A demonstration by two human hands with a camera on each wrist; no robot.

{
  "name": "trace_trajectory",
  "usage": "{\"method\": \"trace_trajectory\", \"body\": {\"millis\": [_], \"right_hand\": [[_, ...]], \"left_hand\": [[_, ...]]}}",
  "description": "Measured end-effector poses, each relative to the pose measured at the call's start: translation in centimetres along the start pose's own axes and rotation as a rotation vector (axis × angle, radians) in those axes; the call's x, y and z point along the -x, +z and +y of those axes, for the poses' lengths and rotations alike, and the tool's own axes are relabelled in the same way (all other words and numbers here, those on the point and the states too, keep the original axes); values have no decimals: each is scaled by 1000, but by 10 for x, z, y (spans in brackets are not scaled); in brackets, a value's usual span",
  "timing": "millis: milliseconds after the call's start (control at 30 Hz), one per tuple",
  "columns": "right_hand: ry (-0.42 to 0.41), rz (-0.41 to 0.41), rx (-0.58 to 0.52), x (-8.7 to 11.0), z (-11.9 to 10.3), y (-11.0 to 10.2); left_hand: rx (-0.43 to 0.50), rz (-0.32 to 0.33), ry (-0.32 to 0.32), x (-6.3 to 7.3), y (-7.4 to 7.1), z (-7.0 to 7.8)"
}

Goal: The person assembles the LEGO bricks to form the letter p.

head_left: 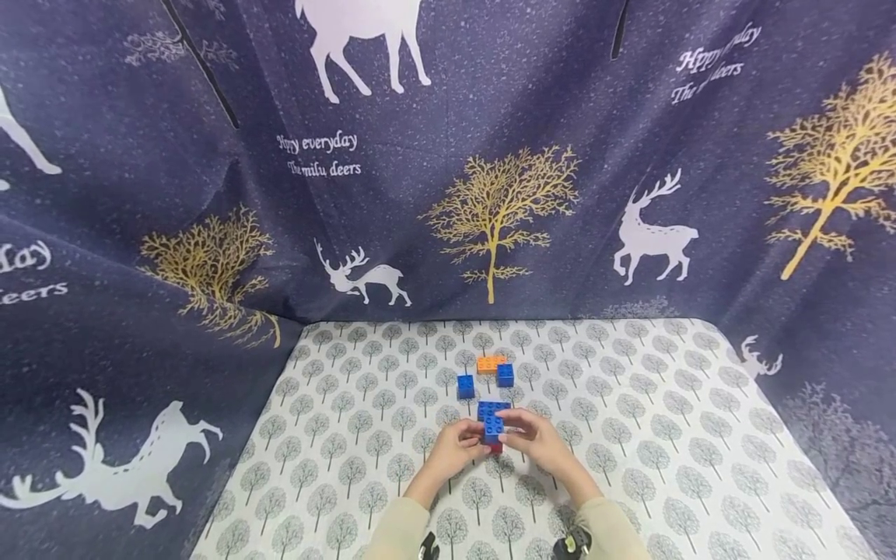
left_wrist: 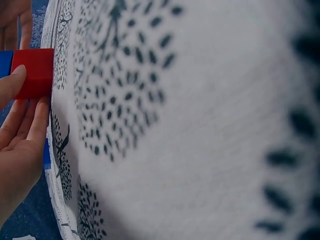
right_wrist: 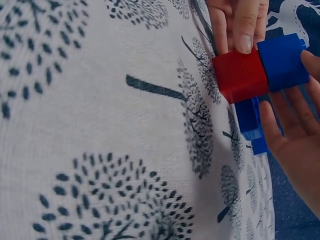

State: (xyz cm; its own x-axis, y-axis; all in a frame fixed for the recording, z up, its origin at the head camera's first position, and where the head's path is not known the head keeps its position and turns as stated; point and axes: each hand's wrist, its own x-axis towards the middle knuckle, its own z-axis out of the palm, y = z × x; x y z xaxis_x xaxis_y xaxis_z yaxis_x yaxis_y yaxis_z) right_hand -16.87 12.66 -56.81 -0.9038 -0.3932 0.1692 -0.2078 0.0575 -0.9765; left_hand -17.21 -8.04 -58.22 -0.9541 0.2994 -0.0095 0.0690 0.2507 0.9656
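Note:
In the head view, both hands meet at a red toy brick (head_left: 496,449) with a blue studded brick (head_left: 493,425) on top of it. My left hand (head_left: 453,449) grips the red brick, its thumb pressed on the near side in the left wrist view (left_wrist: 22,150). With its fingers about the upper blue brick (right_wrist: 284,61), my right hand (head_left: 539,443) holds from the other side. The red brick (right_wrist: 240,76) appears to rest on the cloth. Just behind the stack lies another blue brick (head_left: 484,407), partly covered by it.
Farther back on the tree-print cloth (head_left: 378,482) lie an orange brick (head_left: 487,365) and two small blue bricks, one on the left (head_left: 465,386) and one on the right (head_left: 505,376). A dark curtain (head_left: 392,194) with deer and trees hangs behind the table.

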Motion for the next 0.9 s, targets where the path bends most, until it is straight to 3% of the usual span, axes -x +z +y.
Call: {"method": "trace_trajectory", "body": {"millis": [133,200,267,533,767,900], "right_hand": [[39,19,14,-2,-1,1],[55,24,15,-3,-1,1],[40,28,21,-3,5,1],[-46,45,55,-2,9,3],[23,40,51,-2,5,3],[55,47,128,-2,3,1]], "left_hand": [[5,6,6,1,0,5],[-6,5,-3,-1,0,0],[-15,7,-21,-4,1,-9],[10,4,-13,-2,1,-7],[32,3,-14,-1,1,-6],[19,1,17,2,2,-2]]}}
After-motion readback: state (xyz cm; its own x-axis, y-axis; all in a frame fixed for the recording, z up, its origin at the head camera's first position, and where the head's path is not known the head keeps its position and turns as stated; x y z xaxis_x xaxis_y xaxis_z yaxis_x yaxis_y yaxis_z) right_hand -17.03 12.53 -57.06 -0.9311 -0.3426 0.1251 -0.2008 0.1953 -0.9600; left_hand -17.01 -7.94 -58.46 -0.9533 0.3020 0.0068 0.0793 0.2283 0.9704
